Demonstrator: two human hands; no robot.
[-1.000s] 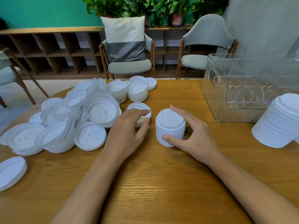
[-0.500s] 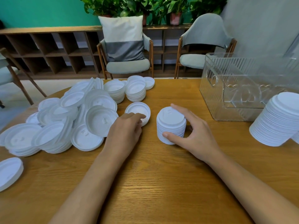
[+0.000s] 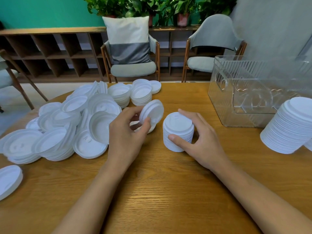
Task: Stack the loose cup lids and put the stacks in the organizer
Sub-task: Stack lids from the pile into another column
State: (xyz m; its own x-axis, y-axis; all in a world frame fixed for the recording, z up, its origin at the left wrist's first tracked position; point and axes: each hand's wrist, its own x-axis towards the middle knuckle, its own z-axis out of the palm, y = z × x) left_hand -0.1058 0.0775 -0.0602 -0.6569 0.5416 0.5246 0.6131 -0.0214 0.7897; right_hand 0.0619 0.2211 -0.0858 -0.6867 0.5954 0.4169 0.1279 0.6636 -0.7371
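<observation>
My left hand (image 3: 125,132) pinches a single white cup lid (image 3: 152,111), lifted and tilted on edge above another lid lying on the table. Just to its right stands a short stack of small lids (image 3: 178,130), and my right hand (image 3: 199,141) curls around that stack with thumb in front and fingers behind. A sprawling heap of loose lids (image 3: 67,125) covers the table's left side. The clear ribbed organizer (image 3: 249,92) sits at the back right, with nothing visible inside it.
A tall stack of large lids (image 3: 290,127) leans at the right edge. Short stacks of lids (image 3: 141,93) sit at the back centre. One lone lid (image 3: 8,180) lies at the near left. Two chairs and a shelf stand behind the wooden table (image 3: 160,191).
My left hand has picked the single lid off the table and raised it tilted toward the stack. My right hand stays on the stack.
</observation>
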